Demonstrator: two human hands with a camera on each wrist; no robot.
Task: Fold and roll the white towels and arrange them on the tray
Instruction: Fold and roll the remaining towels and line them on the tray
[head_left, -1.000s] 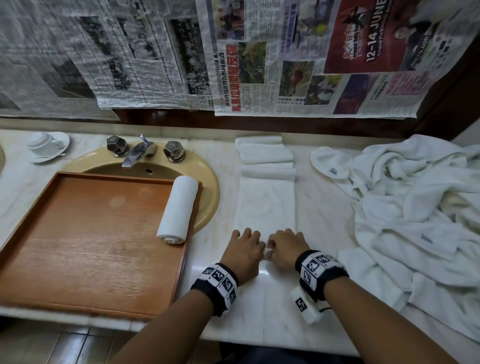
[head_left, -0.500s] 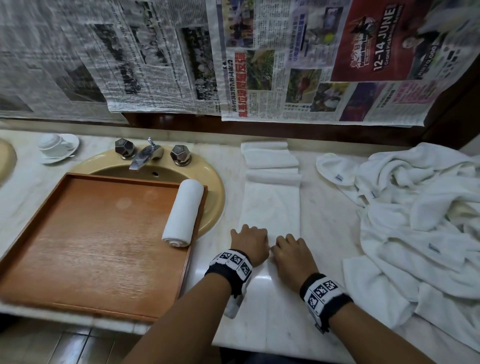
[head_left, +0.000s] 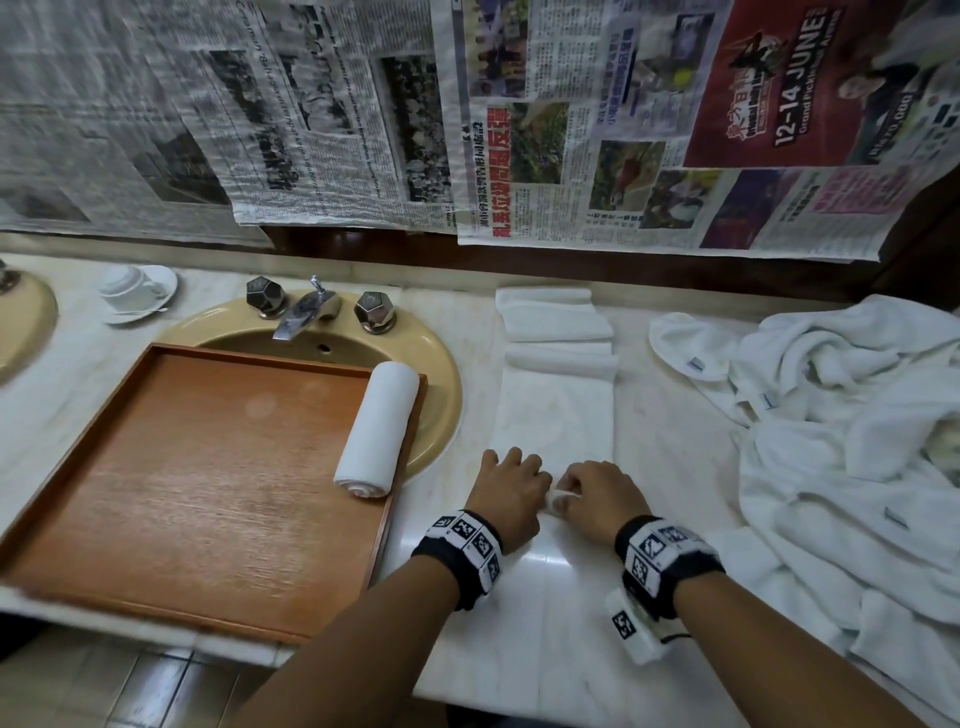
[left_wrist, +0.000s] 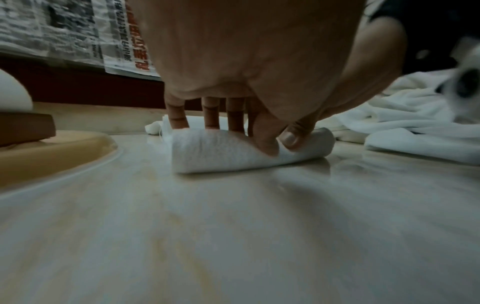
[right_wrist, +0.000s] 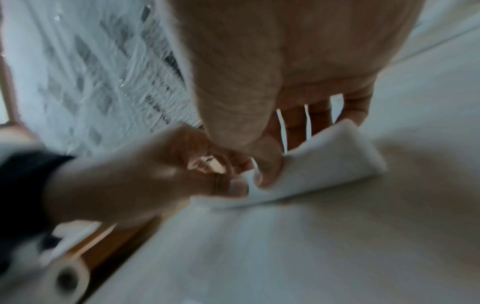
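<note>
Both hands sit on the near end of the folded towel strip, at 6 o'clock of the strip on the marble counter. Left hand and right hand have fingers curled over a small started roll, thumbs tucked against its near face; the grip is narrow and holds towel only.

Risks from here:
- Roll is thin and the hands are bunched at the centre. Uneven push would likely cone the roll or skew it off the strip axis.
- The strip's far end at 12 o'clock lies in loose pleats; those could feed in as wrinkles or a bulge.
- Polished counter: the strip may slide rather than wind, leaving a slack core.
- Unfolded towel pile lies at 3 o'clock, near the strip; an edge could snag.

One finished roll already lies along the wooden tray, at its 3 o'clock edge.
</note>
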